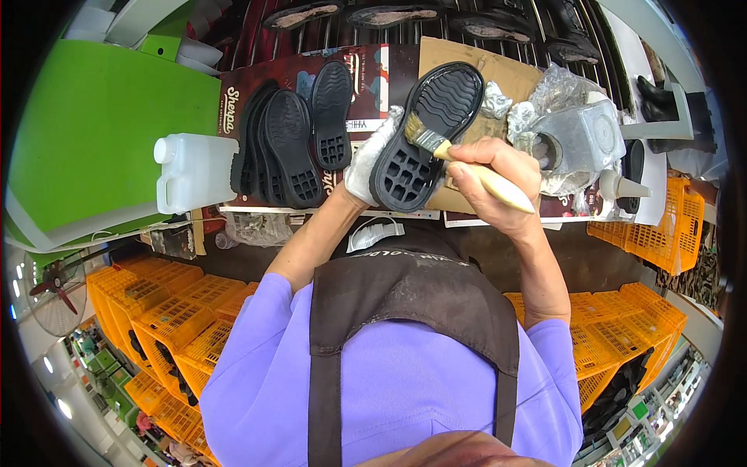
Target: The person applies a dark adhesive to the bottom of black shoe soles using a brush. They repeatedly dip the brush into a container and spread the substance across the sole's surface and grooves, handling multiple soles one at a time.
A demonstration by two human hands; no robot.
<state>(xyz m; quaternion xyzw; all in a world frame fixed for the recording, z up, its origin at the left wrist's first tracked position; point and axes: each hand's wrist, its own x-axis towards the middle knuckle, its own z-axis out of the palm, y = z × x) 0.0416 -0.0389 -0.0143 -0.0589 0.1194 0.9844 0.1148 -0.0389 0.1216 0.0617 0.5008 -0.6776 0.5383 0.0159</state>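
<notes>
A black ridged shoe sole point(450, 97) is tilted over the work surface, with my left hand point(371, 165), in a white glove, closed around its left edge. My bare right hand point(502, 175) grips a paintbrush point(441, 146) by its pale wooden handle. The bristles rest on the middle of the sole, just above its square-celled heel. Left of my gloved hand, several overlapping black soles point(289, 136) lie beside another single sole point(332, 113). A see-through plastic container point(583, 134) with a cut opening lies right of my right hand, wrapped in crumpled plastic.
A white jug point(198, 173) stands at the left beside a green panel point(117, 124). Cardboard point(440, 54) covers part of the surface. Several soles point(397, 14) lie on a roller rack behind. A nozzle bottle point(620, 185) is at the right; orange crates point(167, 319) stand on both sides of me.
</notes>
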